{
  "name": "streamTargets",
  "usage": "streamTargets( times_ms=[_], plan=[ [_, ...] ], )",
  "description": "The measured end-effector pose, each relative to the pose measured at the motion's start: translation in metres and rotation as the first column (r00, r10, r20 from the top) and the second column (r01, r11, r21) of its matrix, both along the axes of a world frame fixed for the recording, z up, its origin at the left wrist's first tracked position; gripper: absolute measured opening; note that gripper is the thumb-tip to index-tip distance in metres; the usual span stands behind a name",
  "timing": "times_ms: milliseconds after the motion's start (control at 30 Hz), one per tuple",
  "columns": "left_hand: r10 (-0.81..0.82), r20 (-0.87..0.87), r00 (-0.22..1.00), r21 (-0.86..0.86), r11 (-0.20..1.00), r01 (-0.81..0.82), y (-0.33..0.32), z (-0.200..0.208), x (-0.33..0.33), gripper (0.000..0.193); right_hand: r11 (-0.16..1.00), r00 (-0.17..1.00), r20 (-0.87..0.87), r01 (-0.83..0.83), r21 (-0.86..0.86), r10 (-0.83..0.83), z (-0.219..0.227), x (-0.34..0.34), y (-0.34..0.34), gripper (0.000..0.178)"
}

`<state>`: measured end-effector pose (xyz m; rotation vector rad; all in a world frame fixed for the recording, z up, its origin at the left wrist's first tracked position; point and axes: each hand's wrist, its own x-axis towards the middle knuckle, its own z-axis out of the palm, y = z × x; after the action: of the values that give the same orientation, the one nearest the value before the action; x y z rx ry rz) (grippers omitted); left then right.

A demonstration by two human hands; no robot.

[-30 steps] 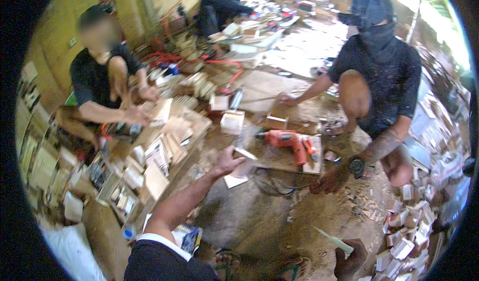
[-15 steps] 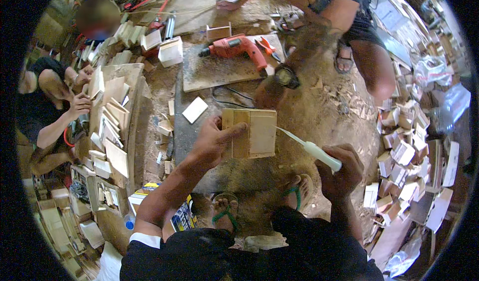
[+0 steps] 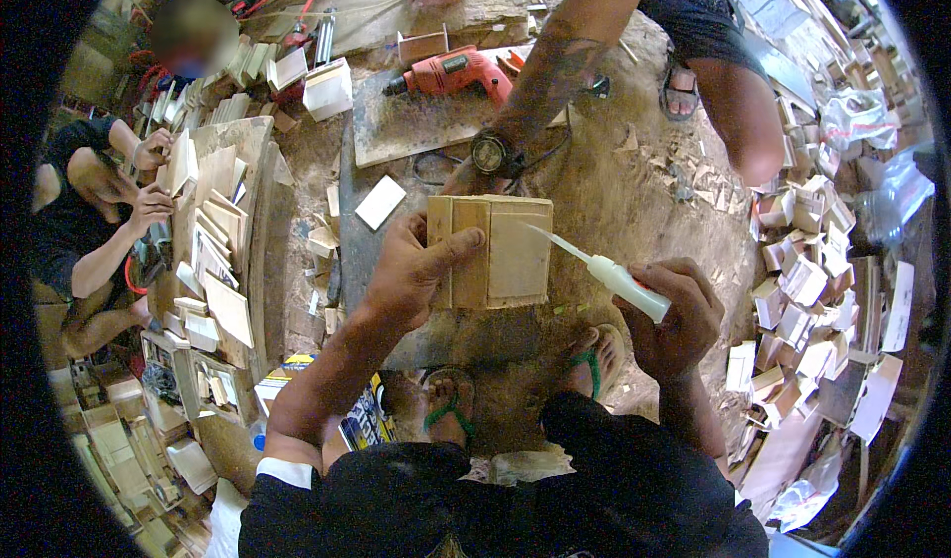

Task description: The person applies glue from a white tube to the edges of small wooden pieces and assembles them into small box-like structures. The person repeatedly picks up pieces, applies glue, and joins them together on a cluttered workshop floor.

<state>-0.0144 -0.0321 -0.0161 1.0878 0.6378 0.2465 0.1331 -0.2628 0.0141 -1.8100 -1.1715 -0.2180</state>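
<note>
My left hand grips a small wooden box by its left side, thumb laid across the face and the other fingers behind. Pale, with a raised panel, that face is turned up toward me. In my right hand is a white glue bottle with a long thin nozzle, held at a slant. Its tip points at the upper part of the panel; whether it touches the wood I cannot tell. Just beyond the box a co-worker's forearm with a wristwatch reaches down, that hand hidden behind the box.
A red power drill lies on a board ahead. Left of the box is a white rectangular piece. Wooden boxes pile up at right. Another person's hands are beside stacked wood pieces at left.
The nozzle tip has gone from the box's right edge to over its panel. Box and both hands have shifted slightly up. The co-worker's watch arm has moved left, nearer the box.
</note>
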Motion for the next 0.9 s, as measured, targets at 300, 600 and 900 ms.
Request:
streamTargets(
  times_ms=[300,600,900],
  plan=[
    [-0.023,0.028,0.999,-0.081,0.996,0.026,0.0028,0.0023,-0.0019,0.037,0.999,0.999,-0.011,0.030,-0.021,-0.031,0.0009,0.0000,-0.0023,0.027],
    [-0.007,0.041,0.999,-0.105,0.994,0.012,0.0019,-0.0009,-0.0021,0.037,1.000,1.000,-0.018,0.022,0.003,-0.022,0.0021,-0.0005,-0.0015,0.026],
    [-0.051,-0.032,0.998,-0.039,0.998,0.050,0.0010,0.0059,-0.0023,0.037,1.000,0.999,-0.051,0.001,-0.017,-0.002,0.0020,-0.0038,0.0000,0.027]
  ],
)
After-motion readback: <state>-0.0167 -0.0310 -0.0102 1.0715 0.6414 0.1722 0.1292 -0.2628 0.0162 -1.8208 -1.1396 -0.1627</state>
